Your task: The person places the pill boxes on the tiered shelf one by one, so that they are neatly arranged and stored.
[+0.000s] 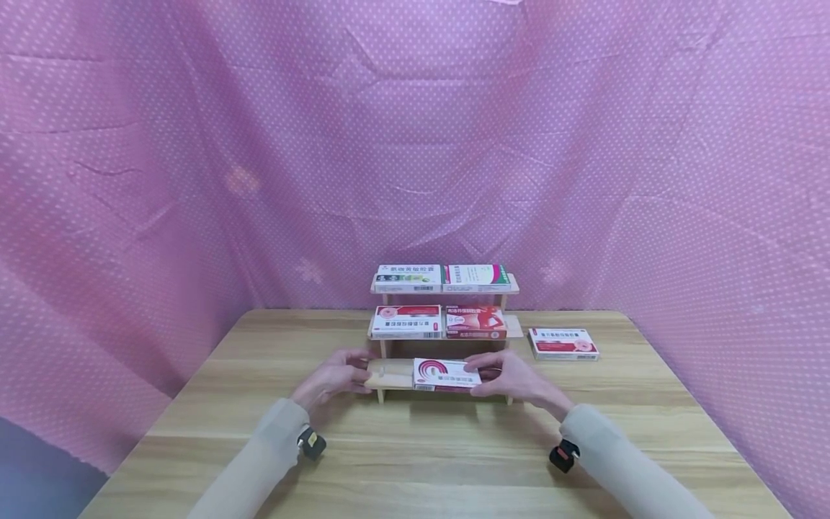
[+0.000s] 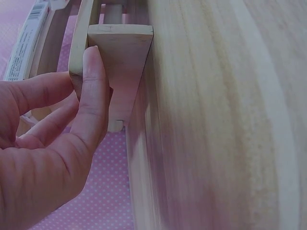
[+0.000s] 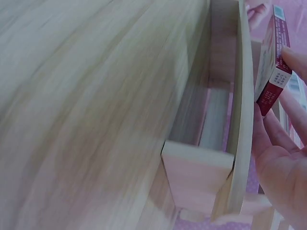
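Observation:
A three-tiered wooden rack (image 1: 395, 376) stands on the table. Its lower left end is pinched between the thumb and fingers of my left hand (image 1: 333, 376), as the left wrist view shows with the hand (image 2: 62, 124) at the board's edge. With thumb and fingers my right hand (image 1: 512, 376) grips the right end of a white and red medicine box (image 1: 446, 375) over the bottom tier. In the right wrist view the box (image 3: 273, 62) is tilted relative to the board; whether it touches the wood, I cannot tell.
The middle tier bears a white-red box (image 1: 407, 323) and a red box (image 1: 475, 322). On the top tier lie a white-green box (image 1: 408, 278) and a white box with green and pink (image 1: 476, 277). Another white-red box (image 1: 563, 344) lies right of the rack. A pink dotted curtain (image 1: 415, 144) hangs behind.

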`<state>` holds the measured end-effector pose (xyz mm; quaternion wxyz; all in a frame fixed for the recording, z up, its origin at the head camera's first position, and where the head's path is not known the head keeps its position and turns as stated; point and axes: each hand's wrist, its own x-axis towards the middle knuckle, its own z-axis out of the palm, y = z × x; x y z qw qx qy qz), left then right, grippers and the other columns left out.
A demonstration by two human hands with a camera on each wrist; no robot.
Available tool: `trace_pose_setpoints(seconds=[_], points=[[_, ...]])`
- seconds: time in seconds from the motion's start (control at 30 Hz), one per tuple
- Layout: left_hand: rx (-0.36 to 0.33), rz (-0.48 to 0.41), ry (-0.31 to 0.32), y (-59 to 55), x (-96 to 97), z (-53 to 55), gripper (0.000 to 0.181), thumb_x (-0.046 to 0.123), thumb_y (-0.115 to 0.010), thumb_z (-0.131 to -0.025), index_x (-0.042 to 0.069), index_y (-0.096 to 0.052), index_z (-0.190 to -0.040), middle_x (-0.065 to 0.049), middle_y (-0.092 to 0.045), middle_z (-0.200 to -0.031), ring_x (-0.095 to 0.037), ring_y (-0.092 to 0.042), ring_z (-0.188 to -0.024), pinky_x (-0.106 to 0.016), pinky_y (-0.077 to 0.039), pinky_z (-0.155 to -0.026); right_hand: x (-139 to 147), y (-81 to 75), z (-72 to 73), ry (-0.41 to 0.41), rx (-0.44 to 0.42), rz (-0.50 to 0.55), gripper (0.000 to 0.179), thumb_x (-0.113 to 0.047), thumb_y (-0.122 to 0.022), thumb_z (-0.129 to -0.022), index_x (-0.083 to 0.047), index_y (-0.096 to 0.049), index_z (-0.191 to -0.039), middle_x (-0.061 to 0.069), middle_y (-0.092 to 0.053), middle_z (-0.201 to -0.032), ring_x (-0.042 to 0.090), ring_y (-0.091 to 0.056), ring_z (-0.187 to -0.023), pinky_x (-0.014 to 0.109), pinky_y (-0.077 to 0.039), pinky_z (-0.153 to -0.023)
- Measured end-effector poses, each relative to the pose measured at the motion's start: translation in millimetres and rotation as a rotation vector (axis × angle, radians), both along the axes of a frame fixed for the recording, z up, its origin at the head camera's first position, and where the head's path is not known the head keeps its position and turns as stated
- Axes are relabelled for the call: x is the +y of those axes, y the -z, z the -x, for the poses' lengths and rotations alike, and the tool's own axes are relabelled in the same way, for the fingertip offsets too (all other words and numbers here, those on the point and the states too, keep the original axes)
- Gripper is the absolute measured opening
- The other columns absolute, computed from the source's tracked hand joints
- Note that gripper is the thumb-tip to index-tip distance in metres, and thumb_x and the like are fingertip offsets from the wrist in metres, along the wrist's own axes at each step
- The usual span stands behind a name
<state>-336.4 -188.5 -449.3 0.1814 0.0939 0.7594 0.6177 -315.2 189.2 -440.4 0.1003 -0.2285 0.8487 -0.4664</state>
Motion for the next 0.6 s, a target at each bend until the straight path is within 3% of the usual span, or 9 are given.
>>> trace_pose_setpoints(seconds=[0.17,0.37,0.6], points=[[-0.011,0.002,-0.006,0.3,0.2,0.4,0.057,-0.008,-0.056,-0.086,-0.010,-0.040,-0.141,-0.029,-0.050,-0.124,-0.028,-0.064,-0.091,-0.041,-0.061,-0.084,-14,-1.6,0.6,0.019,0.018,-0.018,0.040,-0.029,-0.082,-0.079,-0.019,-0.072,-0.116,0.009,-0.062,-0.133,0.031,-0.059,-0.123,0.048,-0.049,-0.104],[-0.020,0.004,-0.019,1.4,0.7,2.7,0.058,-0.008,-0.056,-0.086,-0.010,-0.040,-0.141,-0.030,-0.050,-0.125,-0.029,-0.064,-0.092,-0.041,-0.061,-0.084,-35,-1.1,-0.7,0.040,0.044,0.032,0.040,-0.025,-0.082,-0.078,-0.012,-0.072,-0.115,0.011,-0.064,-0.129,0.030,-0.062,-0.119,0.045,-0.052,-0.102],[-0.011,-0.002,-0.020,2.0,0.7,3.6,0.058,-0.009,-0.055,-0.086,-0.011,-0.039,-0.141,-0.027,-0.052,-0.119,-0.027,-0.063,-0.088,-0.040,-0.062,-0.081,-58,3.0,-0.6,0.096,0.052,0.066,0.039,-0.026,-0.084,-0.076,-0.015,-0.074,-0.112,0.007,-0.066,-0.128,0.025,-0.065,-0.115,0.040,-0.055,-0.098]])
